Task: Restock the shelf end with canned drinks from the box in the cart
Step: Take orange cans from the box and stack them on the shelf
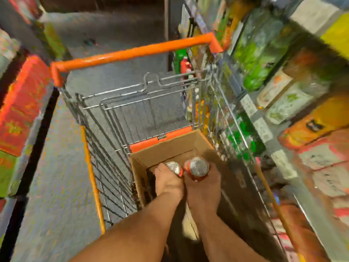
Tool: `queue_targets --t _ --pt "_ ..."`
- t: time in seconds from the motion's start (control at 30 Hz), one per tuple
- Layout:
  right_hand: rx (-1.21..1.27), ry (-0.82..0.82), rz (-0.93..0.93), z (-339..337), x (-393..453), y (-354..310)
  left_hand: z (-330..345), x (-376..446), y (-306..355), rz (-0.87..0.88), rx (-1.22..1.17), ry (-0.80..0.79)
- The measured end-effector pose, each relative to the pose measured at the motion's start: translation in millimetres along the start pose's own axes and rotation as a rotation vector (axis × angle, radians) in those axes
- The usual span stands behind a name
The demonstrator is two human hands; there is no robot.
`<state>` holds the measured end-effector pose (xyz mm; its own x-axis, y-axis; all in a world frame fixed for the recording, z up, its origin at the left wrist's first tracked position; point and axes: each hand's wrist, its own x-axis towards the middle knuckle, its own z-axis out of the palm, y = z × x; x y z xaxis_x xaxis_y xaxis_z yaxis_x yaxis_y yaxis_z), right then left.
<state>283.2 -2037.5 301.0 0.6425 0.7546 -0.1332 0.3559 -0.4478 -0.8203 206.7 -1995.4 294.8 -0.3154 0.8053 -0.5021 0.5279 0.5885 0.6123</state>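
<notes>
An open cardboard box (170, 146) sits in the near end of the wire cart (120, 103). Both my hands reach down into the box. My left hand (169, 181) grips a red can with a silver top (173, 167). Beside it, my right hand (204, 186) grips a second red can (198, 166), held slightly higher. The two cans almost touch. The bottom of the box is dark and hidden by my arms.
The cart has an orange handle (132, 52) at its far end and orange side rails. Shelves packed with bottles and cartons (273, 76) run close along the right. Red boxes (22, 103) are stacked at the left, with grey floor (56, 167) between.
</notes>
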Motion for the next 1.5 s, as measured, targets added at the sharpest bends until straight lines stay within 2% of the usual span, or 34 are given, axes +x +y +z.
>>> queue_targets --t 0.13,0.27,0.43,0.7,0.8,1.03,1.3,1.5 --pt "-0.008 0.153 -0.083 -67.2 -24.8 -57.4 -53.9 -49.3 43.7 0.29 0.077 -0.076" --pt "0.053 0.35 -0.048 -138.7 -64.8 -123.2 -118.5 -107.8 99.4 0.573 0.094 -0.078" --pt "0.04 0.575 0.011 -243.9 -117.4 -187.1 -187.3 -198.8 165.7 0.872 0.051 -0.19" --pt "-0.004 0.961 -0.021 -420.7 -218.0 -227.8 -220.4 -380.5 224.0 1.26 -0.164 -0.414" --pt "-0.07 1.097 -0.019 -475.2 -261.0 -228.7 -221.7 -451.9 231.1 1.352 -0.206 -0.448" --pt "-0.168 1.317 -0.002 -573.1 -347.8 -223.5 -219.7 -591.7 235.4 1.506 -0.277 -0.715" --pt "-0.193 1.439 0.012 -677.0 -395.0 -203.0 -195.2 -697.2 242.1 1.581 -0.336 -0.844" --pt "-0.221 1.426 -0.004 -749.6 -392.3 -189.2 -163.5 -764.9 261.1 1.576 -0.36 -0.882"
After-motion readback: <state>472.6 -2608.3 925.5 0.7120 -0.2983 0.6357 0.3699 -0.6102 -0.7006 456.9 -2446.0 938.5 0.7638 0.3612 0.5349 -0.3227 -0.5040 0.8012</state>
